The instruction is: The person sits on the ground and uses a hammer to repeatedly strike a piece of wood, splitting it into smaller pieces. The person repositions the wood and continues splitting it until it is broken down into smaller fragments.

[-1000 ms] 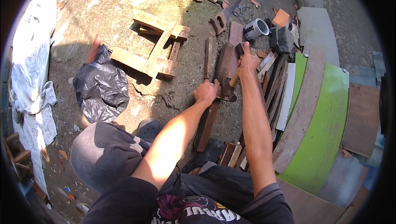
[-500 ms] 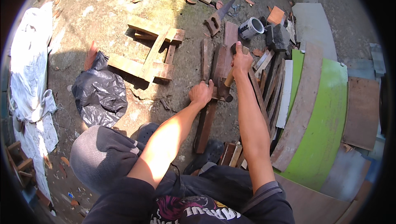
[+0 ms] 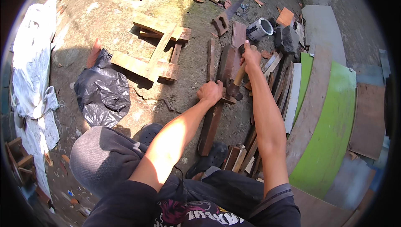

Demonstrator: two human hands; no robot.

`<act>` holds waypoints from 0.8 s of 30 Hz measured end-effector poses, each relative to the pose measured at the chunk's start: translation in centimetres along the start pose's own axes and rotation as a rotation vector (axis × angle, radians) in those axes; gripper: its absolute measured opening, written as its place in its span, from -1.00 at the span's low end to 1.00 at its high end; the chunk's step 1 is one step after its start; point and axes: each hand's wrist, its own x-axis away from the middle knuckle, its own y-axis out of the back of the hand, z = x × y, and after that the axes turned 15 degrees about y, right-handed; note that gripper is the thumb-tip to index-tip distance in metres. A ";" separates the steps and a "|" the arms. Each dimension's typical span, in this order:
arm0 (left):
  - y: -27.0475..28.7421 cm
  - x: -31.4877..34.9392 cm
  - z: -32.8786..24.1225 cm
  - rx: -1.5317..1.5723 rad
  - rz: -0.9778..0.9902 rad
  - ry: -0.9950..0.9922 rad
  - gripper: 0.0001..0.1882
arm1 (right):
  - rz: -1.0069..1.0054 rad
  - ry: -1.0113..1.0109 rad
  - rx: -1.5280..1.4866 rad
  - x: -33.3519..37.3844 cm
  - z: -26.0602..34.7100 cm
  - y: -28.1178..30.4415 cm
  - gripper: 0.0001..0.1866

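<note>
My right hand (image 3: 251, 58) is closed around the wooden handle of a hammer (image 3: 240, 75). The dark hammer head points toward me, beside a short wood piece (image 3: 227, 98). That piece lies across a long dark wooden beam (image 3: 211, 126) on the ground. My left hand (image 3: 210, 92) grips the short piece at its left end, fingers curled over it and partly hidden. Left of the beam lies a thin wooden strip (image 3: 211, 59). Beyond the beam's far end is a flat reddish board (image 3: 238, 34).
A nailed wooden frame (image 3: 161, 51) and a black plastic bag (image 3: 104, 93) lie on the left. Farther off are a handsaw (image 3: 225, 18), a paint can (image 3: 260, 29) and a grey block (image 3: 287, 39). Stacked planks and a green panel (image 3: 323, 131) line the right side.
The whole scene has shifted slightly rightward in view. My right hand and the hammer have moved a little to the right, and my left hand still grips the short wood piece.
</note>
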 end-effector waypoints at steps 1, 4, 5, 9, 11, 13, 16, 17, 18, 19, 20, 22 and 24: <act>-0.1 0.0 -0.1 0.009 0.006 0.015 -0.37 | 0.012 -0.003 -0.021 -0.3 -0.2 0.2 -0.46; -0.3 -0.2 -0.3 0.025 0.011 0.025 -0.37 | 0.002 -0.045 -0.046 -0.7 0.0 0.6 -0.46; -0.4 -0.2 -0.3 0.041 0.004 0.016 -0.37 | -0.010 -0.055 -0.061 -0.6 0.0 0.8 -0.47; -0.8 -0.4 0.4 0.045 -0.040 -0.046 -0.37 | -0.075 -0.039 -0.234 0.8 -0.4 1.7 -0.51; -0.7 -0.4 0.9 0.024 -0.067 -0.074 -0.38 | -0.104 -0.021 -0.289 1.7 -1.0 2.1 -0.51; -0.9 -0.4 1.0 0.003 -0.080 -0.102 -0.39 | -0.143 0.015 -0.339 2.3 -0.8 2.5 -0.53; -1.2 -0.2 1.0 0.031 -0.102 -0.110 -0.40 | -0.168 0.098 -0.290 3.2 -0.4 2.0 -0.51; -1.2 -0.3 1.0 0.026 -0.111 -0.103 -0.40 | -0.181 0.128 -0.292 3.5 -0.2 1.5 -0.54; -1.1 -0.3 1.1 0.019 -0.116 -0.096 -0.41 | -0.195 0.156 -0.291 3.7 -0.2 1.1 -0.57; -1.0 -0.4 1.3 0.012 -0.121 -0.088 -0.41 | -0.210 0.184 -0.290 4.0 -0.2 0.7 -0.60; -0.8 -0.5 1.5 0.017 -0.110 -0.082 -0.41 | -0.214 0.214 -0.269 4.4 -0.3 0.2 -0.61; -0.3 -0.8 1.8 0.036 -0.095 -0.074 -0.40 | -0.217 0.286 -0.228 4.6 -0.2 -0.8 -0.63; -0.1 -0.6 1.8 0.041 -0.097 -0.073 -0.40 | -0.241 0.296 -0.166 4.5 -0.7 -0.8 -0.59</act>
